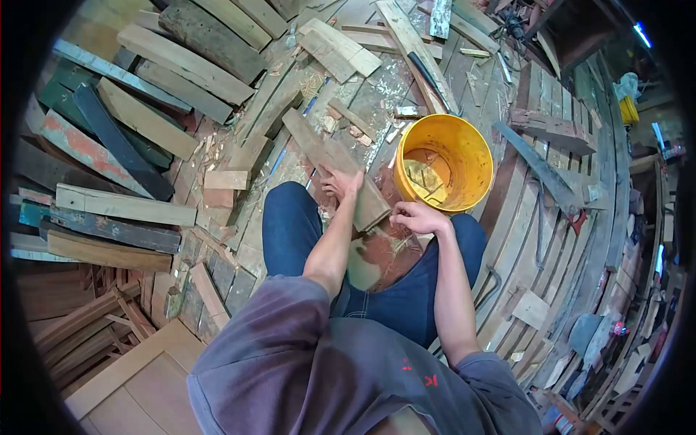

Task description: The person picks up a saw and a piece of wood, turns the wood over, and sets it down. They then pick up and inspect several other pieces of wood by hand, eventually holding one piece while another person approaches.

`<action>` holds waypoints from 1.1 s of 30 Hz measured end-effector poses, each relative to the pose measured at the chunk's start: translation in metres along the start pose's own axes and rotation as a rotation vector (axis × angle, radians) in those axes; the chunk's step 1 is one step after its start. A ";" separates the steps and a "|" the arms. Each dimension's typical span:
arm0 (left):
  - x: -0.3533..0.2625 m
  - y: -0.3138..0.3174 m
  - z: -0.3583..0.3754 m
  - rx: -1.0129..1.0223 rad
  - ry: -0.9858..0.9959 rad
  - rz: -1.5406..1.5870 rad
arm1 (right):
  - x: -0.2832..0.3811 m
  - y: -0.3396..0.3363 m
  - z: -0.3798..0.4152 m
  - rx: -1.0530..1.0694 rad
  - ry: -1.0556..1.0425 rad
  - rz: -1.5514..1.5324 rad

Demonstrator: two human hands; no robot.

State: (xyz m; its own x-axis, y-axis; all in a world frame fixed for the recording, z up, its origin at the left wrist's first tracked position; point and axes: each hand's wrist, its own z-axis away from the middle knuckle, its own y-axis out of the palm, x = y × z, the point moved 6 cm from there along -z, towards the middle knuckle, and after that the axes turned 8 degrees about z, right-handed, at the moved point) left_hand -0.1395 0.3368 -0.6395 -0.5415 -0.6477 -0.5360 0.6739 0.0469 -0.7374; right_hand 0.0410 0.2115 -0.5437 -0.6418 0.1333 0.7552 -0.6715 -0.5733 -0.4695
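Observation:
Between my knees a wooden plank [319,147] lies at a slant, its near end close to my lap. My left hand [343,183] grips it around the middle, fingers curled over one side. Just past the plank's near end is my right hand [419,217], its fingers bent and pressed together. Whatever they may hold is too small to make out. Right beside that hand stands a yellow bucket [478,168], with a yellowish block and thin bent metal pieces at its bottom. Shavings and reddish dust lie on the floor below my hands.
Stacked boards [185,64] crowd the left side. A handsaw [540,168] lies on the slatted planks at right, near a curved metal bar [539,225]. Behind the bucket are a long board [406,36] and a dark bar [426,76]. A panelled door [138,384] is at lower left.

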 end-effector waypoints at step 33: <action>-0.109 -0.106 0.173 0.378 1.734 0.087 | 0.047 -0.166 0.088 -1.483 -0.435 -0.729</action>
State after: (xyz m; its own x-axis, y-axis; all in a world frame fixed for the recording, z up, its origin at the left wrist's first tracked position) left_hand -0.0648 0.2711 -0.4315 -0.1916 0.8281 -0.5268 0.6596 -0.2888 -0.6939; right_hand 0.1549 0.2413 -0.3901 -0.0976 -0.3503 0.9315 -0.6620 0.7217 0.2021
